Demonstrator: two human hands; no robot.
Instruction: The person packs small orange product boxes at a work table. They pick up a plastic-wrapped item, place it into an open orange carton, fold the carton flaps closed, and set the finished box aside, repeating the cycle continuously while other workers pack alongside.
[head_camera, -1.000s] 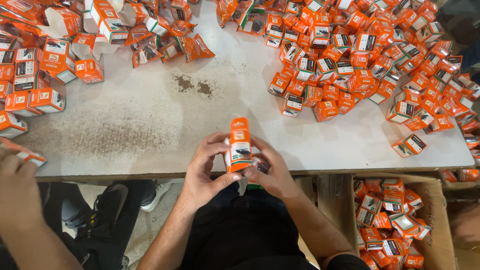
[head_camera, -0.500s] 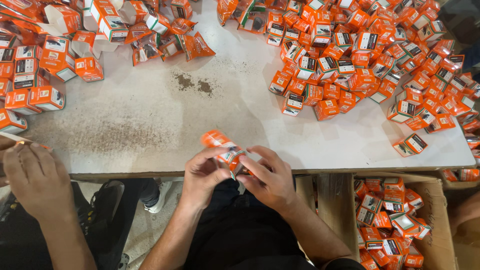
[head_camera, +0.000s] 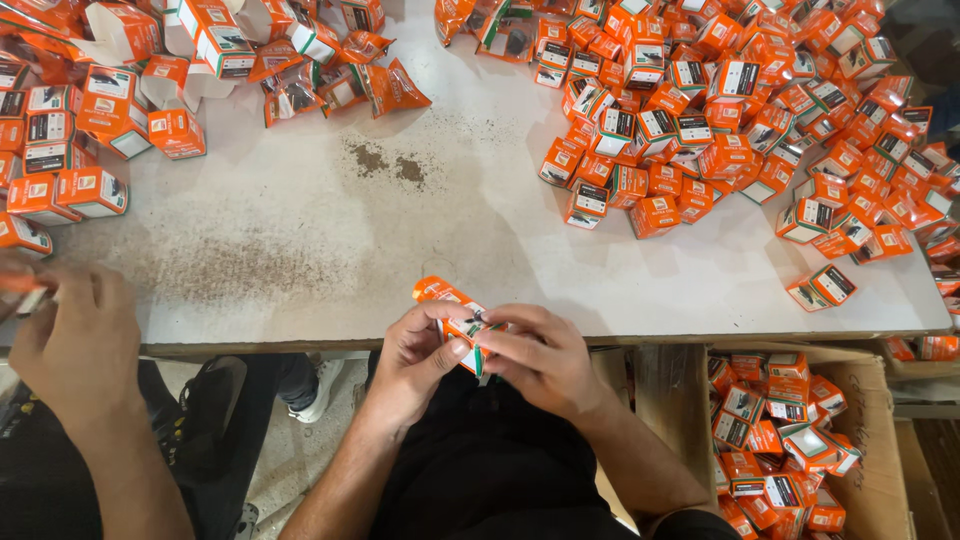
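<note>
Both my hands hold one small orange and white carton at the near edge of the white table. My left hand grips it from the left and below. My right hand closes over its right end, fingers bent on the flap. The carton lies tilted, its orange end pointing up-left. Part of it is hidden under my fingers.
A large heap of orange cartons covers the table's right side, another heap the far left. A cardboard box with more cartons stands under the table at right. Another person's hand works at the left edge.
The carton stood upright between my hands a second ago; it now lies tilted and lower at the table edge. The other person's hand at left has shifted a little.
</note>
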